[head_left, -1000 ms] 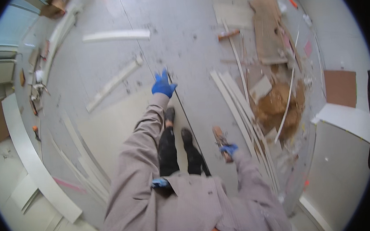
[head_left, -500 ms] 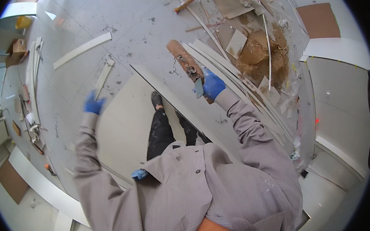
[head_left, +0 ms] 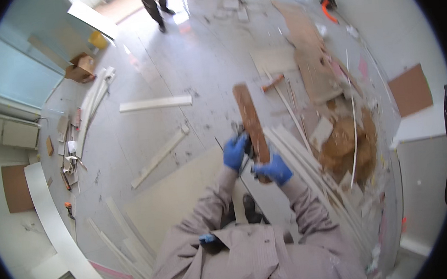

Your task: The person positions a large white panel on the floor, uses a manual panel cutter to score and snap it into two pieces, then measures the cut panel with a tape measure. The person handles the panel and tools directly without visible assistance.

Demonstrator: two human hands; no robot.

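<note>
A long, narrow brown board (head_left: pixel 254 124) is held up in front of my body, its far end pointing away from me. My right hand (head_left: pixel 276 170), in a blue glove, is closed around the board's near end. My left hand (head_left: pixel 233 153), also gloved in blue, is closed at the board's left side. Something dark and blurred (head_left: pixel 248 144) shows by its fingers; I cannot make out what it is. A large pale panel (head_left: pixel 170 196) lies below my arms, with my shoes close to its right edge.
Long white strips (head_left: pixel 301 165) lie to the right, beside a brown heap (head_left: pixel 347 148) and scraps. Two pale strips, one crosswise (head_left: pixel 155 103) and one slanted (head_left: pixel 160 156), rest ahead. A cardboard box (head_left: pixel 80 68) stands far left. Another person's legs (head_left: pixel 152 6) show at the far edge.
My left hand has come in from the left to the brown board, which my right hand still holds. My view has tilted up, showing more of the far floor and another person's legs.
</note>
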